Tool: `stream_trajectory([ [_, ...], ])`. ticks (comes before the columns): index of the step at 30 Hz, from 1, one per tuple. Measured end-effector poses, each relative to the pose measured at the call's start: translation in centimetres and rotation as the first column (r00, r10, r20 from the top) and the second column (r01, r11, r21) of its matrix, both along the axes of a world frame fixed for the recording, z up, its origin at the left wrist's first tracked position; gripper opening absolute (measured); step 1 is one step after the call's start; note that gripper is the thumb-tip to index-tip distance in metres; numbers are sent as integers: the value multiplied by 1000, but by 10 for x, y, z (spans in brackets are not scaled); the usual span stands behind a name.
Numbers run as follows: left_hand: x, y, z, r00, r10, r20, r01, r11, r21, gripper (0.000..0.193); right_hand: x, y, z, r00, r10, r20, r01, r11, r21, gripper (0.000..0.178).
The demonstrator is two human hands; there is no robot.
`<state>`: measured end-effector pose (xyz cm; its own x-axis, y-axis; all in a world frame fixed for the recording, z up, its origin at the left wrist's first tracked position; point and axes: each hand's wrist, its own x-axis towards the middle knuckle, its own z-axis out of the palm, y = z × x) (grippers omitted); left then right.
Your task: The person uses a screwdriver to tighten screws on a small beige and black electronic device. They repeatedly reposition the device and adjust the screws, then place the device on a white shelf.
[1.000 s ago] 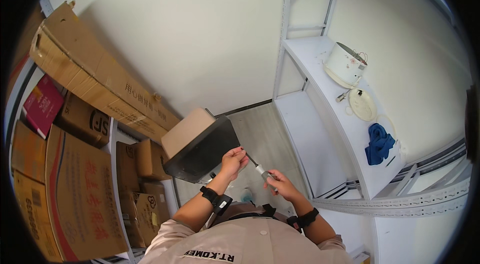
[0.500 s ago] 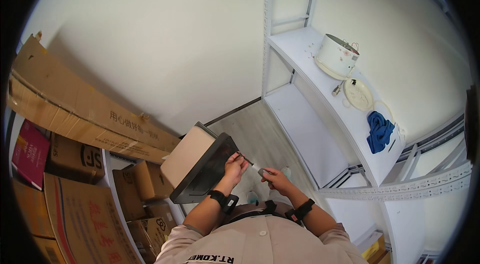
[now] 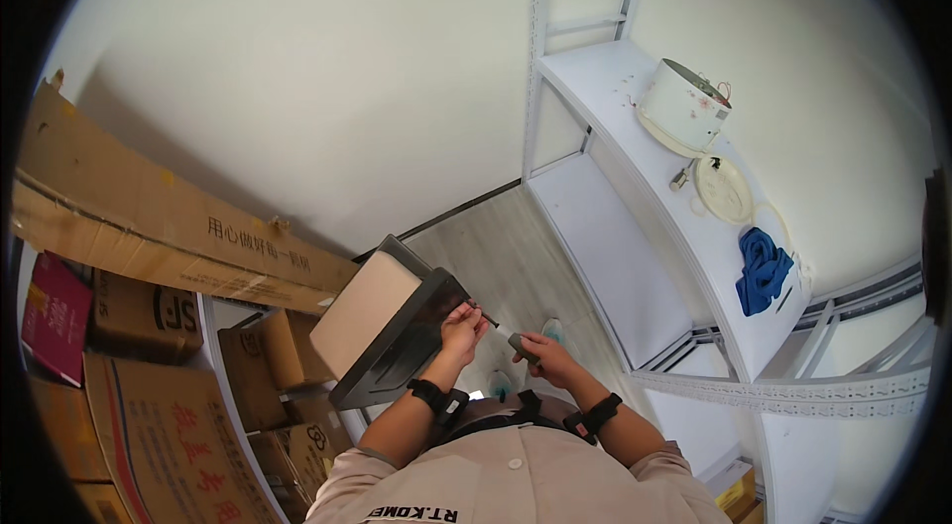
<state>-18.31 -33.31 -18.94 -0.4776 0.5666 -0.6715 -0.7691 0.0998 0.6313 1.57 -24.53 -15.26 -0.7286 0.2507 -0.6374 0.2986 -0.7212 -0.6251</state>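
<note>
My right hand (image 3: 553, 361) is closed around the grey-green handle of a screwdriver (image 3: 524, 349). Its pale collar and thin dark shaft point up and left toward my left fingers. My left hand (image 3: 461, 334) is closed in a pinch at the shaft's tip; whatever sits between those fingers is too small to make out. Right behind that hand stands a boxy thing with a beige side and a black rim (image 3: 369, 314), tilted, its dark face toward me. My left hand is at the edge of this dark face; whether it touches it I cannot tell.
On the white shelf (image 3: 585, 78) at the right stand a white drum-shaped appliance housing (image 3: 684, 108), a cream round lid (image 3: 724, 191), a small metal part (image 3: 679, 177) and a blue cloth (image 3: 764, 271). Cardboard boxes (image 3: 169, 425) and a long carton (image 3: 178, 212) fill the left side.
My right hand has shifted on the screwdriver, so more of its grey-green handle shows. My left hand still pinches at the tip. The whole view has moved slightly.
</note>
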Motion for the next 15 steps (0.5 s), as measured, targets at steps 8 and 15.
stream_trajectory([
  [8,1,5,6,999,36,-12,-37,998,-42,18,1,9,-8,998,31,-53,-36,994,-101,35],
  [15,2,7,7,998,62,0,-62,997,-48,17,1,15,-6,997,14,-74,-29,978,-205,31],
])
